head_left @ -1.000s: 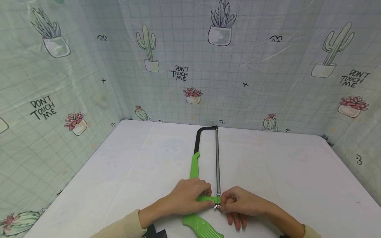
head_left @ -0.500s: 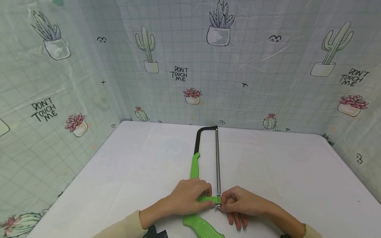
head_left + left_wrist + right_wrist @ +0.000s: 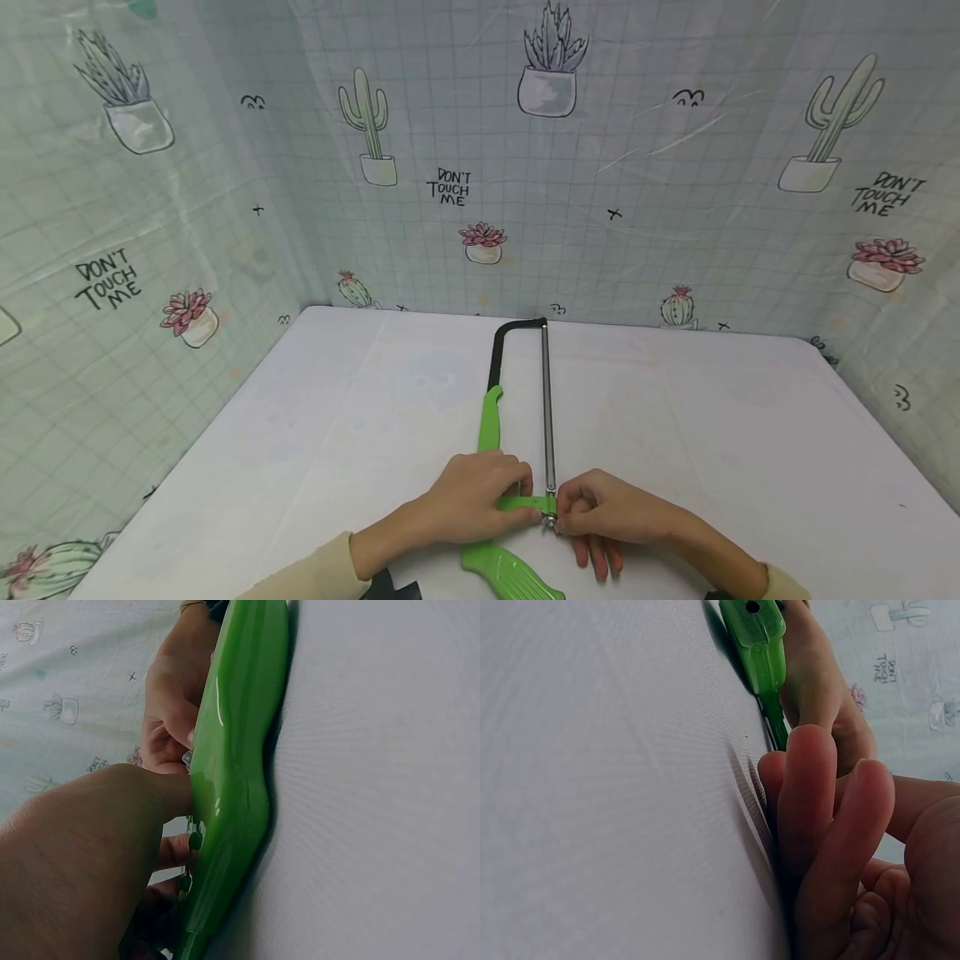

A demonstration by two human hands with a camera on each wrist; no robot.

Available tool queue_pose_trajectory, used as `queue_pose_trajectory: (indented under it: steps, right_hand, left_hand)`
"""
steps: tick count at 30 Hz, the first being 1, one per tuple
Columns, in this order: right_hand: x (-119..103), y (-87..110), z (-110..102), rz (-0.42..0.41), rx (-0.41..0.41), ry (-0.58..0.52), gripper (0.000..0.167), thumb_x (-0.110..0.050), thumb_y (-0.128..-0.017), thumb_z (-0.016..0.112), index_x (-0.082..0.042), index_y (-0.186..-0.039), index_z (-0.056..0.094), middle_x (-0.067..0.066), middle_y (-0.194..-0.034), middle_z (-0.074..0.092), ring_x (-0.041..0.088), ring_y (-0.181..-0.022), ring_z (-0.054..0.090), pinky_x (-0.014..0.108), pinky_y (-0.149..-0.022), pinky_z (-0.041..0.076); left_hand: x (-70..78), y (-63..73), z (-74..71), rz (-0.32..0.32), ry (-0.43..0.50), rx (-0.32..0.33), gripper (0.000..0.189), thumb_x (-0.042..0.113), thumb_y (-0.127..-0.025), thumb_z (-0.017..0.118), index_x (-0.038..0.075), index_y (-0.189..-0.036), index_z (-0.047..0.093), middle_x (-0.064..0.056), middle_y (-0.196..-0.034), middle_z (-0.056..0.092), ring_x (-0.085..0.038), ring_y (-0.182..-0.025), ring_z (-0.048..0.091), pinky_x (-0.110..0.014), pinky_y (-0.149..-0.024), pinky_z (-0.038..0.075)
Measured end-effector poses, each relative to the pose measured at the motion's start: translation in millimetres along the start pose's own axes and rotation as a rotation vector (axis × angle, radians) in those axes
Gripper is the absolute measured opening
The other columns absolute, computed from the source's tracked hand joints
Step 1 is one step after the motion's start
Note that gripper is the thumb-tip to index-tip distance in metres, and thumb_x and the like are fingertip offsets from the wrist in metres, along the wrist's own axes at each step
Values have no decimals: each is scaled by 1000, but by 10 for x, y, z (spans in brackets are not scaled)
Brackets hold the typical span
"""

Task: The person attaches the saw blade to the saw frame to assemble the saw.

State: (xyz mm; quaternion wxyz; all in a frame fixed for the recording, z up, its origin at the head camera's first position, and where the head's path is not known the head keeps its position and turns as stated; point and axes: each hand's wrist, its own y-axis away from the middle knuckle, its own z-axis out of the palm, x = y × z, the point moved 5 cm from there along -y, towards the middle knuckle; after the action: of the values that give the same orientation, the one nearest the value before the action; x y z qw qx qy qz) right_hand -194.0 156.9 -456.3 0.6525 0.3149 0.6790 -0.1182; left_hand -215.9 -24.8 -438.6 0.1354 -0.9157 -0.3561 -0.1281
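The left hand (image 3: 480, 496), palm down, curls its fingers over the green saw (image 3: 490, 421); the right hand (image 3: 618, 510) reaches in sideways, thumb and forefinger pinching the small metal screw (image 3: 550, 522). The saw lies on the table (image 3: 360, 467), lengthwise away from the person, handle (image 3: 513, 575) nearest, blade (image 3: 547, 400) rightward.

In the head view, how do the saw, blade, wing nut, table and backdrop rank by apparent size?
1. Backdrop
2. Table
3. Saw, partly hidden
4. Blade, part of the saw
5. Wing nut
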Motion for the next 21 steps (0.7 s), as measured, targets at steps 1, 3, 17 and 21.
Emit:
queue_pose_trajectory:
  steps: [1,3,17,21]
  right_hand:
    - [4,0,-1,0,0,1,14,-12,-101,59,2,-98,60,41,-72,62,7,-45,63,20,-40,47]
    - [9,-1,-2,-1,0,2,14,-12,-101,58,2,-98,60,42,-73,61,7,-45,63,20,-40,47]
    - [-11,-3,-13,15,18,6,12,-11,-100,59,1,-97,60,16,-65,70,8,-45,63,22,-39,47]
    - [-6,-2,-18,17,15,9,12,-11,-100,58,0,-98,61,15,-66,71,10,-45,64,22,-40,48]
  left_hand:
    - [2,0,-3,0,0,2,25,56,-93,66,32,-92,62,20,-77,48,4,-71,42,-18,-57,33]
    - [4,1,-5,0,-1,4,25,56,-93,66,32,-91,62,20,-77,48,4,-71,42,-18,-57,33]
    - [-15,-8,14,7,-6,6,24,56,-93,66,31,-92,63,20,-78,48,3,-71,43,-18,-56,33]
    - [-15,-10,11,10,-9,11,25,56,-93,66,31,-92,63,20,-77,48,3,-70,42,-19,-56,33]
